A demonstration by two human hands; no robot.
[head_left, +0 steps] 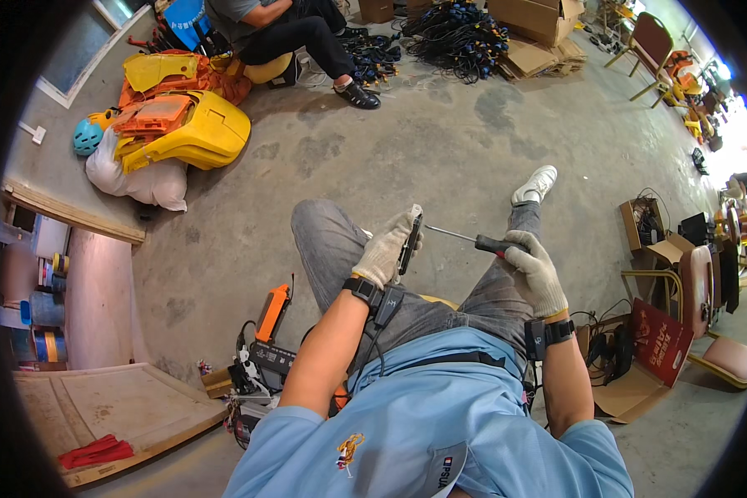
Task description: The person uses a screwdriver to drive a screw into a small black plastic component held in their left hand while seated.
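Note:
In a white work glove, my left hand [385, 251] grips a slim dark part [408, 246] with a lighter edge, held upright above my lap. What kind of part it is cannot be made out. My right hand [537, 272], gloved too, is wrapped round the black and red handle of a screwdriver [490, 244]. Its thin metal shaft points left, and the tip is close to the dark part; whether they touch I cannot tell. Both wrists carry black strapped devices with cables.
Yellow and orange plastic shells [195, 133] lie at the far left, near a seated person [299, 41]. Dark cables [456, 37] are heaped at the back beside cardboard boxes [535, 25]. An orange and black tool [272, 314] is by my left side. Chairs [695, 286] and an open carton [643, 222] stand right.

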